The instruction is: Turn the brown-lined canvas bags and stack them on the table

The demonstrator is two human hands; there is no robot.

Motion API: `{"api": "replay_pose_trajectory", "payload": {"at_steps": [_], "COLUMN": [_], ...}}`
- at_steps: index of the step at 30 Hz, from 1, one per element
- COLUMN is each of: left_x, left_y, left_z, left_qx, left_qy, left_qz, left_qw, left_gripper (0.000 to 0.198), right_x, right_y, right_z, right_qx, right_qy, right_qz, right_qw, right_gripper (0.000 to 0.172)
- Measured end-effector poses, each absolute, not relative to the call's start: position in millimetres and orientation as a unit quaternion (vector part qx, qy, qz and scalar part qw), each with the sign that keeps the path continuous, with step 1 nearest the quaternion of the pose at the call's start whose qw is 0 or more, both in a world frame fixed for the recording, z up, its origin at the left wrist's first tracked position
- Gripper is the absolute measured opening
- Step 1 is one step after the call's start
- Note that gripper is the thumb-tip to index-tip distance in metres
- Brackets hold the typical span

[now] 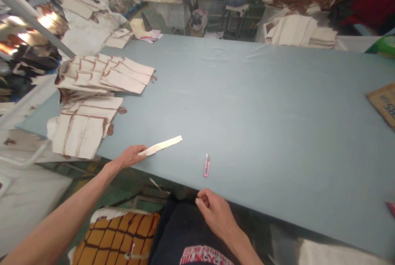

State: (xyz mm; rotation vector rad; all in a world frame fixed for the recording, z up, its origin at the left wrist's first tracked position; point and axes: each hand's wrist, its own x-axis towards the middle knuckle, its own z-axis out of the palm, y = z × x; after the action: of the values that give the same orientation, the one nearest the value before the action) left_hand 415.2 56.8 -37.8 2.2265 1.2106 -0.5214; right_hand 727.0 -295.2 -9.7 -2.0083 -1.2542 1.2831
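My left hand (133, 156) is closed on one end of a narrow cream strip (163, 144), at the table's near edge. The strip's other end points right, over the tabletop. Just off the same edge, in front of my body, my right hand (214, 207) has its fingers curled in. Whether anything is inside those fingers I cannot make out. A pair of pink thread snips (206, 166) lies on the table a little beyond the right hand, not touched by it.
Stacked cream fabric pieces with brown trim (108, 73) lie on the left of the blue-grey table (247, 112). A cardboard piece (384, 102) is at the right edge. More pale pieces (293, 30) sit beyond the far edge. Below left is a mustard checked cushion (114, 238).
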Motion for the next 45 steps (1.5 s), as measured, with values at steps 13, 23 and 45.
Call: {"api": "replay_pose_trajectory", "payload": {"at_steps": [13,23,45], "left_x": [435.9,425.0,378.5], "left_y": [73.7,90.0,130.2], "left_z": [-48.7,-83.3,-43.1], "left_qx": [0.785,0.756,0.691], "left_qy": [0.376,0.354,0.416], "left_qz": [-0.139,-0.098,-0.249], "left_qw": [0.472,0.542,0.535], "left_gripper": [0.034,0.036,0.034], "right_x": [702.4,655.4,657.8], "right_y": [-27.9,30.0,47.4], "right_z": [-15.6,-43.7,-50.9], "right_qx": [-0.546,-0.524,-0.553], "right_qy": [-0.733,-0.778,-0.744], "right_qz": [0.362,0.347,0.373], "right_qw": [0.183,0.006,-0.038], "right_gripper": [0.056,0.027,0.036]}}
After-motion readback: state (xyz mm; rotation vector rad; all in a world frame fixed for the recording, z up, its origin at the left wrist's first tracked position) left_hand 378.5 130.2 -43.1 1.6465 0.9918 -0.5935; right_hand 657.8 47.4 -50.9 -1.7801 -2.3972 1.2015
